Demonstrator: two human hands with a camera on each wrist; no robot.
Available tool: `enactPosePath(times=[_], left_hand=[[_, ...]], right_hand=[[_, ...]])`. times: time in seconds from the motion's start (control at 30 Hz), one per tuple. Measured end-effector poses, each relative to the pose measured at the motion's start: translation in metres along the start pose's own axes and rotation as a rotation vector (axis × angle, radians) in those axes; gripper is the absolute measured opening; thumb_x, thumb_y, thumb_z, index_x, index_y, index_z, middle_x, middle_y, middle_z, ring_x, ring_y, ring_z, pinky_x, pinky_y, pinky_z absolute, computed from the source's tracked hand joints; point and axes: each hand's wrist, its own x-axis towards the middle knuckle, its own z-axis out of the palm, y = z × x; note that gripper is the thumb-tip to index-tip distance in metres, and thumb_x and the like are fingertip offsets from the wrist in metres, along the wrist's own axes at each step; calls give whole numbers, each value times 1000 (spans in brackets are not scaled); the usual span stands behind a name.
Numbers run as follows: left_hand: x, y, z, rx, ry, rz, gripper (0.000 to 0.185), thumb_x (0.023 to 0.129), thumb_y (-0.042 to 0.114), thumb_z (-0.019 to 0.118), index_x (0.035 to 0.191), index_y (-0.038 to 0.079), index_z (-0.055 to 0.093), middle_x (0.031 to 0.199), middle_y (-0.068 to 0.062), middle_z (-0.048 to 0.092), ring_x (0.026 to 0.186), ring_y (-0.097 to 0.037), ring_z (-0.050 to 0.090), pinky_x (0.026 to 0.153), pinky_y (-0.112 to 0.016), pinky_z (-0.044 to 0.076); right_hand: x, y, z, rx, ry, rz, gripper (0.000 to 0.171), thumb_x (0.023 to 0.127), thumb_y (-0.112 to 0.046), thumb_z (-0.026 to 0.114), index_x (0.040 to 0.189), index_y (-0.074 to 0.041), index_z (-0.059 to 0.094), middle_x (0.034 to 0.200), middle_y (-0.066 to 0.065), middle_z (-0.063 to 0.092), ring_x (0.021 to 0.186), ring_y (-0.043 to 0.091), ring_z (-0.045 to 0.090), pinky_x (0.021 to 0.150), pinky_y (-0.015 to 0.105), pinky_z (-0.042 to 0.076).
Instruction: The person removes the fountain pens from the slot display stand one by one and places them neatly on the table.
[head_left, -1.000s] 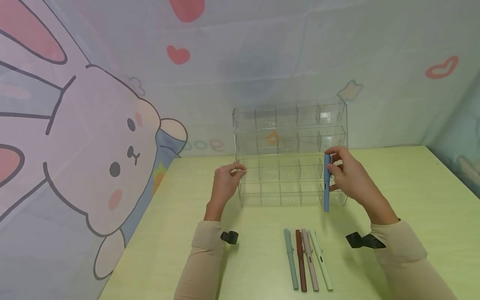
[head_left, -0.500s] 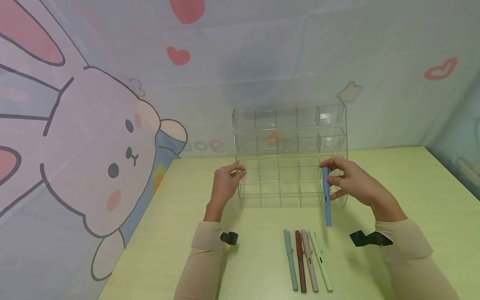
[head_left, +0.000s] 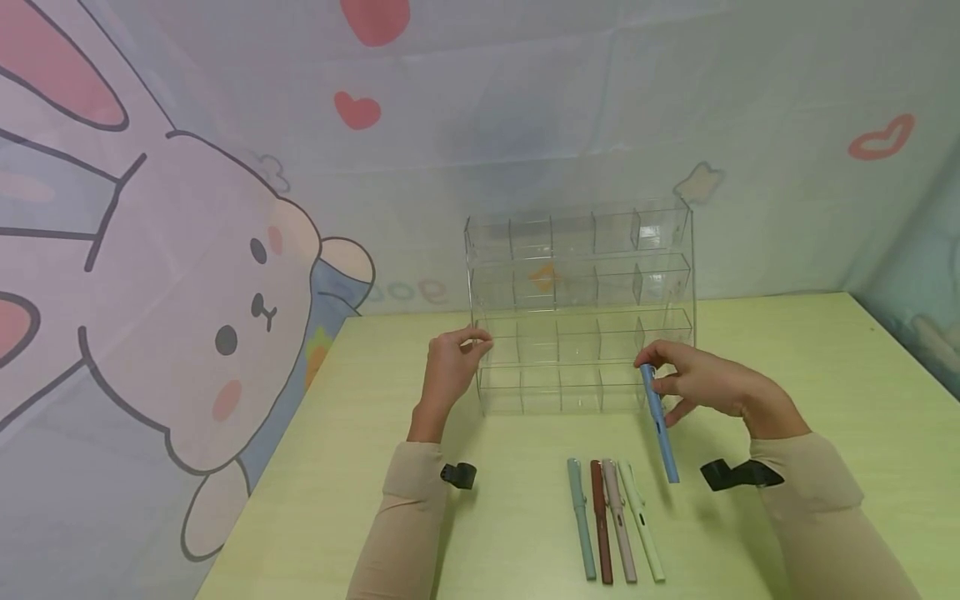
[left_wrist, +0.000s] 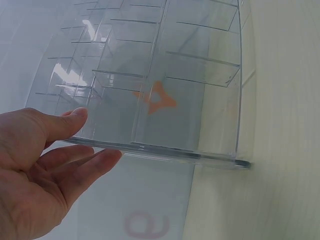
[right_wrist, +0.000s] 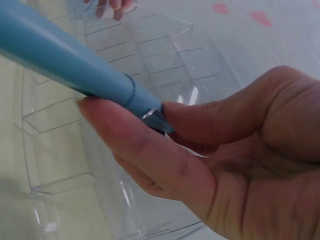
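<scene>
A clear acrylic display rack with tiered compartments stands at the back of the table. My left hand holds the rack's left side edge, with thumb and fingers on opposite sides of the panel in the left wrist view. In front of the rack's lower right corner, my right hand grips a blue pen near its clip end. The pen tilts, its far end pointing down toward me. The right wrist view shows the pen between thumb and fingers, its metal clip beside them.
Four-coloured pens lie side by side on the table in front of the rack: a teal pen, a dark red pen, a greyish-pink pen and a pale green pen. A printed cloth hangs behind.
My right hand has come down and nearer with the blue pen, which has gone from upright to tilted. My left hand stays at the rack's edge.
</scene>
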Motion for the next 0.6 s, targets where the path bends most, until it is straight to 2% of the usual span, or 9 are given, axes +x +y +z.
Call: enactPosePath(times=[0.13,0.37,0.6], left_hand=[[0,1,0,-12,0,-3,7,93,11,73,97,8,78,126,-23,65,104,-34,70,52,-25,43],[0,0,0,-28,-4,-7,7,93,10,72,97,8,78,127,-23,64,104,-33,70,47,-22,40],[0,1,-2,-36,-4,1,7,93,10,73,97,7,78,128,-25,63,101,-32,71,47,-22,41]], right_hand=[[3,4,2,-10,-25,27,38,102,2,49,137,10,35,141,32,29,102,36,51,75,47,60],[4,7,3,13,-24,37,37,101,4,50,135,11,36,139,33,30,97,34,53,75,48,60],[7,7,6,-23,-84,20,26,98,8,54,122,12,46,112,24,50,89,29,60,75,46,60]])
